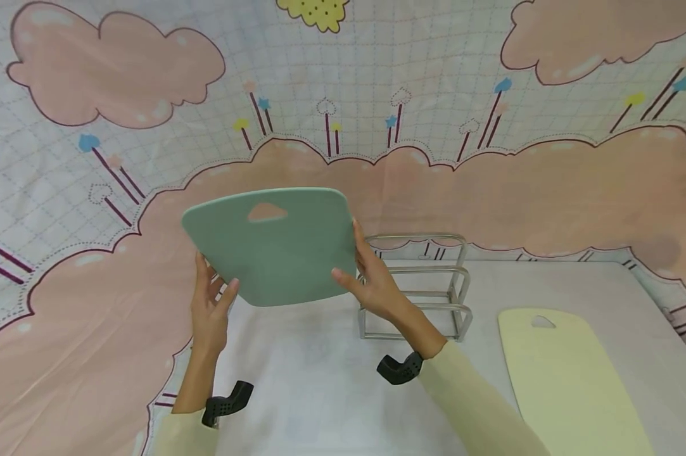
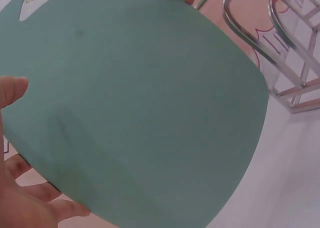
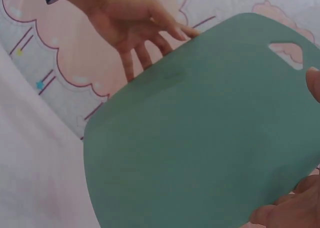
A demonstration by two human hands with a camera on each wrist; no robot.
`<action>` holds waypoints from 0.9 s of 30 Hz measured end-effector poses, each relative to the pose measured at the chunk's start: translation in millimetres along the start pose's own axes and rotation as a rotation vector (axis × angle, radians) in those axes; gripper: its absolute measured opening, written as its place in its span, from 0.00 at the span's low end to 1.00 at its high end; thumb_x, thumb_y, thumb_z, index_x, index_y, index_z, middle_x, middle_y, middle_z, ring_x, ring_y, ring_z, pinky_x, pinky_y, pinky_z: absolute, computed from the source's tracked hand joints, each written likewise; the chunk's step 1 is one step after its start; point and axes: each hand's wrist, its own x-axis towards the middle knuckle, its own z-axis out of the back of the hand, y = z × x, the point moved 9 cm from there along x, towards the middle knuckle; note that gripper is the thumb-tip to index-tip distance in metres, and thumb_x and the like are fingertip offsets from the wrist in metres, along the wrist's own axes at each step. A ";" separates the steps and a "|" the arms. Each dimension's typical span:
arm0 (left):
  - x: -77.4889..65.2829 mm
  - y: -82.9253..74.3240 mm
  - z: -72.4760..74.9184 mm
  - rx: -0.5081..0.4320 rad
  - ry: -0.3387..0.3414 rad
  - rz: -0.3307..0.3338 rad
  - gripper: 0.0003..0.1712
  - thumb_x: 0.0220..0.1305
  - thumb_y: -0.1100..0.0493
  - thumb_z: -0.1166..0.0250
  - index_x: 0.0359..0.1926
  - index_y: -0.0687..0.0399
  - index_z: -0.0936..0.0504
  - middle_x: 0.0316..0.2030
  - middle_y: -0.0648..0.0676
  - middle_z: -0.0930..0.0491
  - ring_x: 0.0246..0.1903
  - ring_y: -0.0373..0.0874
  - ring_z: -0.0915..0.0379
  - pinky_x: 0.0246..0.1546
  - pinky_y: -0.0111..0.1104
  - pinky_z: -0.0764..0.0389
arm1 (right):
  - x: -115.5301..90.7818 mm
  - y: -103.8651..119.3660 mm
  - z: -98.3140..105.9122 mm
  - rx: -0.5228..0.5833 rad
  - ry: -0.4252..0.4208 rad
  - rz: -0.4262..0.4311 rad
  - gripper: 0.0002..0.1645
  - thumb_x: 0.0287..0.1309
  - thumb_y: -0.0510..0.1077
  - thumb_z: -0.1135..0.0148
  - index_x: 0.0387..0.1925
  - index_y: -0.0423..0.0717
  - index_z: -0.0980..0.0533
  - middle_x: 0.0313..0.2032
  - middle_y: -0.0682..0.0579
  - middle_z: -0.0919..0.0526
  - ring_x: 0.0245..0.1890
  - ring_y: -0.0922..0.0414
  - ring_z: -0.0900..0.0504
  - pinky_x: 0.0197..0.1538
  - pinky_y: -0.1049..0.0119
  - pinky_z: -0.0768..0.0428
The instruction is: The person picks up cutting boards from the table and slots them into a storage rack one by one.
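A green cutting board (image 1: 297,259) with a cut-out handle slot near its upper edge is held up between both hands, its flat face toward the head camera. My left hand (image 1: 210,310) grips its left edge, thumb in front and fingers behind. On the opposite edge, my right hand (image 1: 377,285) pinches the board, with the thumb over the front face and the other fingers curled behind. In the left wrist view the board (image 2: 150,98) fills most of the picture, partly covering the metal rack (image 2: 250,40). The right wrist view shows the left fingers along the board's far edge.
The silver wire rack (image 1: 428,270) stands on the white table (image 1: 314,380), just behind my right hand. To the right lies a pale yellow cutting board (image 1: 571,380), flat, its slot at the far end. A cloud-patterned cloth (image 1: 548,190) hangs behind the table.
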 end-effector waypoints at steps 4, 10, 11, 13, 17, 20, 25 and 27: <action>5.5 -0.9 -11.2 -0.050 0.028 -0.006 0.47 0.66 0.69 0.44 0.75 0.31 0.55 0.67 0.54 0.41 0.63 0.57 0.39 0.59 0.49 0.33 | -2.0 -2.1 10.1 -0.027 -0.033 -0.026 0.58 0.59 0.69 0.46 0.75 0.56 0.69 0.74 0.51 0.63 0.71 0.51 0.51 0.67 0.51 0.43; 6.6 0.8 -28.3 -0.153 0.068 -0.011 0.45 0.67 0.70 0.46 0.75 0.32 0.55 0.68 0.53 0.44 0.62 0.57 0.40 0.57 0.41 0.33 | -9.4 -6.7 23.8 -0.071 -0.072 -0.064 0.57 0.58 0.72 0.48 0.75 0.61 0.68 0.74 0.54 0.63 0.71 0.53 0.51 0.67 0.52 0.44; 6.5 0.8 -31.1 -0.170 0.075 -0.016 0.46 0.67 0.71 0.46 0.75 0.33 0.55 0.68 0.53 0.44 0.62 0.57 0.40 0.56 0.40 0.32 | -10.6 -7.2 25.6 -0.073 -0.075 -0.065 0.57 0.58 0.72 0.48 0.75 0.61 0.68 0.74 0.54 0.63 0.71 0.53 0.51 0.67 0.52 0.43; 6.1 2.8 -35.8 -0.181 0.087 -0.017 0.46 0.67 0.71 0.46 0.75 0.33 0.55 0.68 0.52 0.44 0.62 0.57 0.40 0.55 0.37 0.32 | -12.9 -7.7 29.4 -0.072 -0.083 -0.062 0.57 0.59 0.71 0.47 0.75 0.60 0.67 0.74 0.53 0.63 0.71 0.52 0.50 0.67 0.52 0.42; 4.6 7.7 -43.5 -0.167 0.099 0.004 0.46 0.67 0.70 0.45 0.75 0.30 0.54 0.68 0.51 0.44 0.61 0.55 0.39 0.55 0.37 0.32 | -17.5 -2.6 34.8 -0.068 -0.092 -0.047 0.54 0.64 0.62 0.45 0.75 0.52 0.66 0.74 0.49 0.62 0.70 0.47 0.48 0.66 0.48 0.41; 3.9 11.7 -47.1 -0.148 0.100 0.024 0.46 0.67 0.69 0.45 0.74 0.29 0.55 0.69 0.50 0.44 0.62 0.54 0.38 0.56 0.38 0.32 | -20.4 10.8 36.9 -0.062 -0.091 -0.048 0.52 0.66 0.55 0.44 0.74 0.44 0.66 0.74 0.44 0.61 0.70 0.42 0.48 0.65 0.44 0.42; 3.1 12.2 -52.8 -0.135 0.101 0.061 0.47 0.67 0.70 0.45 0.75 0.32 0.58 0.71 0.50 0.46 0.63 0.52 0.38 0.56 0.39 0.33 | -24.3 27.2 39.7 -0.066 -0.089 -0.054 0.50 0.68 0.49 0.44 0.73 0.37 0.65 0.73 0.37 0.60 0.68 0.38 0.46 0.64 0.42 0.42; 2.3 7.7 -56.2 -0.126 0.110 0.080 0.47 0.67 0.70 0.45 0.75 0.34 0.59 0.71 0.52 0.47 0.62 0.53 0.38 0.57 0.40 0.33 | -25.8 28.6 41.3 -0.073 -0.090 -0.056 0.49 0.68 0.44 0.45 0.73 0.37 0.66 0.72 0.37 0.60 0.68 0.36 0.46 0.64 0.41 0.42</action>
